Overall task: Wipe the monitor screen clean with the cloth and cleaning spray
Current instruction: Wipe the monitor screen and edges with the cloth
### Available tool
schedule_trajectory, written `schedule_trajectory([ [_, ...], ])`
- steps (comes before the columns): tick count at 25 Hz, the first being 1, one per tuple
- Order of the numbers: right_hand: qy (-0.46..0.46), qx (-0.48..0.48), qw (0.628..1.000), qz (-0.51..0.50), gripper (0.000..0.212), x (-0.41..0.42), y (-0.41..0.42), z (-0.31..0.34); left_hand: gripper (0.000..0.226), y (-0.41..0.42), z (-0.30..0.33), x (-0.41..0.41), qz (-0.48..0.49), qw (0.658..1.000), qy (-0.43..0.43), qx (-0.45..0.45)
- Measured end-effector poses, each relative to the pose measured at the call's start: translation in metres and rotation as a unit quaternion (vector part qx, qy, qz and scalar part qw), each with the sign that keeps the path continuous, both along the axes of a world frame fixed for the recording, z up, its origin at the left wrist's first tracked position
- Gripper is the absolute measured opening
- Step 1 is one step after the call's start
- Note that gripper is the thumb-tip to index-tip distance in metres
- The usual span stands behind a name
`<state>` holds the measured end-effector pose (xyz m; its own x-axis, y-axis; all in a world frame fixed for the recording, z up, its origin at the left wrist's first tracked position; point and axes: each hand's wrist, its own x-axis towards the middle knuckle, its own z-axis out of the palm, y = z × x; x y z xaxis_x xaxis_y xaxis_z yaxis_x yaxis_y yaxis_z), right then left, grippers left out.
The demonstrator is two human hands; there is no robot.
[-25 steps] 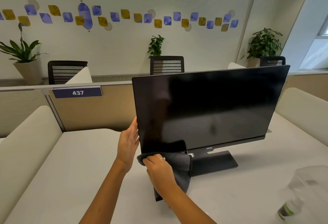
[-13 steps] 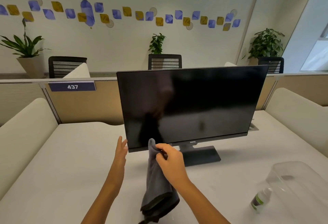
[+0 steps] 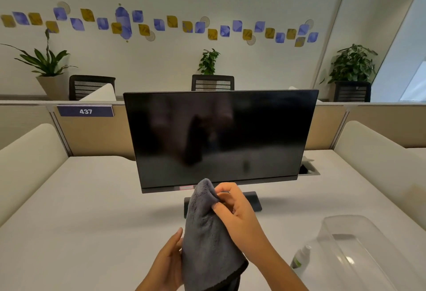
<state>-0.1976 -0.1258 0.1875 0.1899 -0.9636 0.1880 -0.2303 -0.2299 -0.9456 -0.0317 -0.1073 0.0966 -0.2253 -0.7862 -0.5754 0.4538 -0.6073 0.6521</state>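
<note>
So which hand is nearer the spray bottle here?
Right. The right hand, pinching the cloth, is closer to the spray bottle; the left hand sits beyond the cloth, farther left.
</note>
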Motion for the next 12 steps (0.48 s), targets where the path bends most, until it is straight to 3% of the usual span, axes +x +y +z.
schedule_trajectory([
  [5, -0.043, 0.010, 0.998, -0.038, 0.021, -0.056, 0.009, -0.006, 0.039, 0.014, -0.012, -0.018, 0.073, 0.993, 0.020, -0.088],
  [12, 0.004, 0.075, 0.994, -0.075, 0.031, -0.090, 0.020, -0.039, 0.046, 0.028, -0.015, -0.019, 0.099, 0.987, -0.032, -0.124],
])
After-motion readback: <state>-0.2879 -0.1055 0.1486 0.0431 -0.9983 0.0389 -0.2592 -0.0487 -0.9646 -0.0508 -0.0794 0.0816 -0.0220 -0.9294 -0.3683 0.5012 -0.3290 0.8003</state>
